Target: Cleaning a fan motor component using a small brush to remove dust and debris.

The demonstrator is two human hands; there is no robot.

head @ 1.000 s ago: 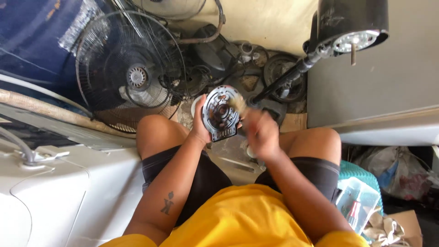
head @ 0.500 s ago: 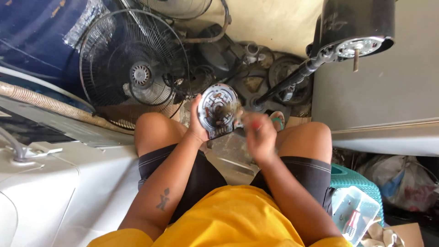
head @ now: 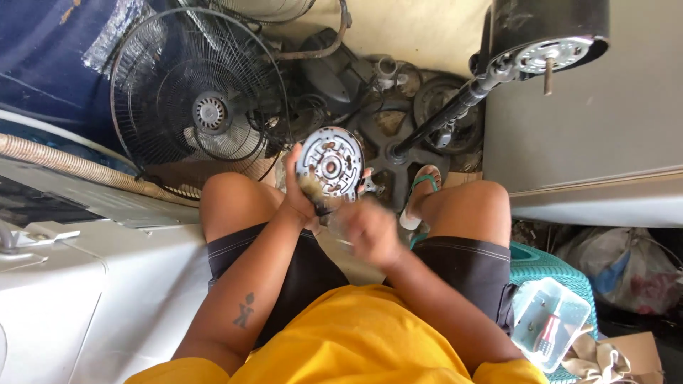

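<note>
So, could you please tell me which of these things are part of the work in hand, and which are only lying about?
In hand:
- round metal motor plate, held up by the left hand
- right hand, blurred, just below the plate; what it holds cannot be told

Lying about:
- wire fan guard
- fan stand
- sandal
- clear tub
- ribbed hose

Bright, even daylight; soft shadows beneath the knees. The right hand [head: 366,231] is smeared by motion blur; the fan [head: 196,107] stays sharp. Straight edges bow near the corners.
</note>
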